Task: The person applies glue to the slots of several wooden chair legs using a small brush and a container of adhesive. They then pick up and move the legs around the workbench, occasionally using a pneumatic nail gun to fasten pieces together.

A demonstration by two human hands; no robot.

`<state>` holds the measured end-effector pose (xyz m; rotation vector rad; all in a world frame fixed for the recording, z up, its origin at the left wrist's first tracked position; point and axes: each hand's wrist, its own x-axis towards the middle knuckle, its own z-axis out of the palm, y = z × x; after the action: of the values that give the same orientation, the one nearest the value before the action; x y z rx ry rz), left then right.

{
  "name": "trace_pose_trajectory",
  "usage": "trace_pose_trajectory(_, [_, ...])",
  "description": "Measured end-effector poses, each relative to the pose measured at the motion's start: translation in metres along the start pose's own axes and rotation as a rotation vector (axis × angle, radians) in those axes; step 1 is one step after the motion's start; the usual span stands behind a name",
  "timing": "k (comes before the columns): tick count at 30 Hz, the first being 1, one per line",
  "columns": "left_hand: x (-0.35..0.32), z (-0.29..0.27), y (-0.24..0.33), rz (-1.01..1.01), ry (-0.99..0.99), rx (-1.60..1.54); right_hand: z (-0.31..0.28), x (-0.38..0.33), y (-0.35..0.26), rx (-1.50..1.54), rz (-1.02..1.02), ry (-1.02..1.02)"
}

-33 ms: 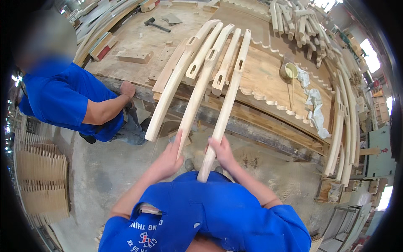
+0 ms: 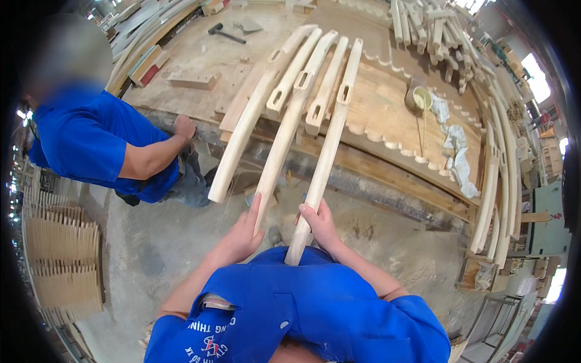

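Observation:
Several pale wooden furniture legs with mortise slots lie fanned over the bench edge in front of me. My right hand [image 2: 321, 227] is wrapped round the lower part of the rightmost leg [image 2: 327, 148], thumb on top; its near end reaches my waist. My left hand [image 2: 243, 236] grips the near end of the middle long leg [image 2: 282, 137], fingers along its side. Left of these, a third long leg [image 2: 242, 132] juts past the edge, untouched. Two shorter slotted pieces, a left one [image 2: 293, 74] and a right one [image 2: 327, 85], lie between the long ones.
A person in blue [image 2: 103, 142] stands at left by the workbench [image 2: 175, 48]. On the bench lie a hammer [image 2: 227, 34], a wood block [image 2: 192, 80], a cup [image 2: 419, 100] and white cloth [image 2: 457, 154]. Wooden parts are stacked at far right [image 2: 493, 181] and lower left [image 2: 63, 260].
The rightmost leg has turned a little in my right hand, so its slot faces up more. The legs' far ends sit slightly differently. My left hand keeps its hold.

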<state>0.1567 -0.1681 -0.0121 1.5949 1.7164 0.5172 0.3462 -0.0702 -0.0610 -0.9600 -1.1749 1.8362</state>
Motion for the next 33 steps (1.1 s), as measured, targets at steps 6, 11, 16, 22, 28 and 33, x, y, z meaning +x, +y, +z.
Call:
trace_pose_trajectory(6, [-0.004, -0.002, 0.01, -0.082, -0.043, 0.007, -0.007, 0.017, -0.009, 0.085, 0.077, -0.13])
trace_pose_trajectory(11, [0.03, -0.01, 0.031, -0.076, 0.088, -0.108, -0.014, 0.023, -0.015, 0.043, 0.107, -0.168])
trace_pose_trajectory(16, [0.027, -0.002, 0.038, -0.174, 0.168, 0.196, -0.027, 0.046, -0.028, 0.006, 0.145, -0.19])
trace_pose_trajectory(22, [0.04, -0.037, 0.045, 0.06, 0.848, 0.712, -0.022, 0.038, -0.013, 0.041, 0.091, -0.132])
trace_pose_trajectory(28, [0.049, -0.058, -0.019, -0.401, 0.511, 0.203, -0.057, 0.01, 0.024, 0.118, 0.342, -0.566])
trace_pose_trajectory(33, [0.021, -0.039, -0.014, -0.375, 0.608, 0.369, -0.127, -0.027, 0.084, -0.339, 0.384, -0.544])
